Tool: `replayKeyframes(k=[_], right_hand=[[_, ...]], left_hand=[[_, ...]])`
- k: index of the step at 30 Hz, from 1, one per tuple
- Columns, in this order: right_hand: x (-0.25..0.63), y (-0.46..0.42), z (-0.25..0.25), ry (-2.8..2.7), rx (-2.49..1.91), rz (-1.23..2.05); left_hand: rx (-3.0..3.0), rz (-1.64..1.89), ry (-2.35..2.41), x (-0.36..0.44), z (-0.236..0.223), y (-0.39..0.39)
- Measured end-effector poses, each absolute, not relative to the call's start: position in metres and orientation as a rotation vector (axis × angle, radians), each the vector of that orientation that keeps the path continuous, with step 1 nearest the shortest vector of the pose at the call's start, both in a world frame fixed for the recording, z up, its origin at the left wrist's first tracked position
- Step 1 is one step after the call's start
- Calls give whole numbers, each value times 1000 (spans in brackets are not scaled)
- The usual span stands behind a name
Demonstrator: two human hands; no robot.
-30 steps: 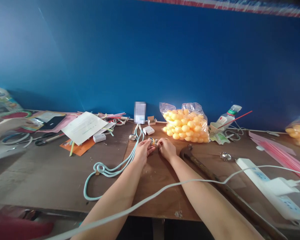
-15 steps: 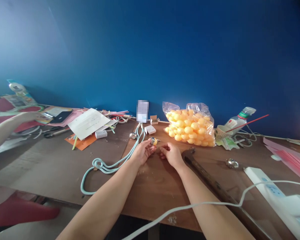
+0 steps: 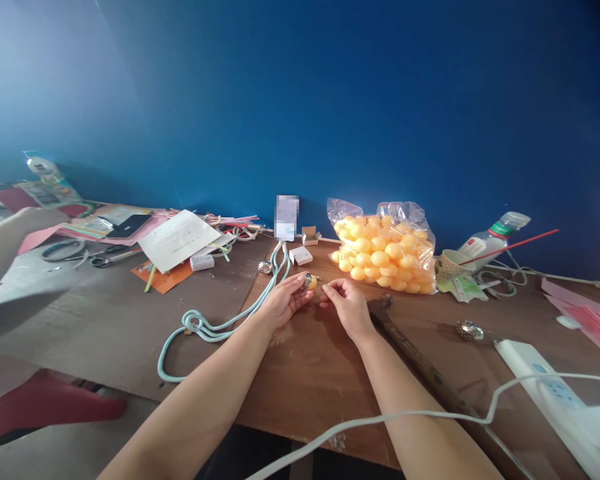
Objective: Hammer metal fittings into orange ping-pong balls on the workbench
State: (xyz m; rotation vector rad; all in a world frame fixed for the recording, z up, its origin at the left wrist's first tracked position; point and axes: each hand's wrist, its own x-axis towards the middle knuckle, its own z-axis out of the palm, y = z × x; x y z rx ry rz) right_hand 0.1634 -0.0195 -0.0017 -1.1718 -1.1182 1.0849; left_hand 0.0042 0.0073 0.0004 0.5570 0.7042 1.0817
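OK, left hand (image 3: 286, 299): thumb and fingers grip a small silver-and-yellow piece (image 3: 312, 283), held just above the table (image 3: 310, 373). Right hand (image 3: 349, 305): thumb and index pinched together just right of it, apart from it; can't tell if anything's between the tips. Light-blue cord (image 3: 211, 335) lies looped left of the left hand, silver ball (image 3: 265, 267) beside it. White box (image 3: 301, 255) behind the hands, clear bag of yellow balls (image 3: 383, 257) behind right. Hammer (image 3: 420, 363) by right forearm. Farther right: second silver ornament (image 3: 470, 331), power strip (image 3: 540, 393).
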Motion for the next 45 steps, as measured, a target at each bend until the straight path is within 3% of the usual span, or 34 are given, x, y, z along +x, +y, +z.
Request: replayKeyframes(k=[19, 45], right_hand=[[161, -24, 1, -1005, -1034, 1368], [165, -22, 5, -890, -1015, 1521]], left_hand=[[622, 1008, 652, 5, -1, 5], [756, 1013, 860, 9, 5, 0]])
